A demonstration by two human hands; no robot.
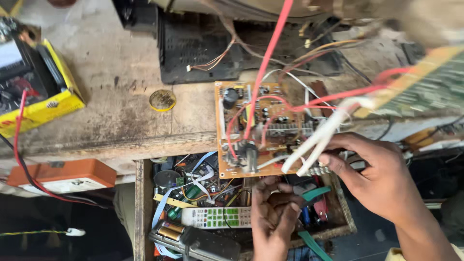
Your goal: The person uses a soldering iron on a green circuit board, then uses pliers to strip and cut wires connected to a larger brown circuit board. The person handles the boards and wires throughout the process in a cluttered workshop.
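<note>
An orange circuit board (pixel 270 121) with a black capacitor, red and white wires lies at the bench's front edge, partly over an open drawer. My right hand (pixel 372 174) pinches a bundle of white wires (pixel 319 137) that run from the board's right side up to a green circuit board (pixel 425 87). My left hand (pixel 273 215) reaches down into the drawer below the orange board, fingers curled among the clutter; what it touches is hidden.
The wooden drawer (pixel 142 203) holds a white remote control (pixel 217 217), batteries, ribbon cables and parts. A yellow multimeter (pixel 34 82) with a red lead sits at far left, a round tin lid (pixel 162 100) mid-bench, a black casing (pixel 198 48) behind, an orange box (pixel 63 176) below.
</note>
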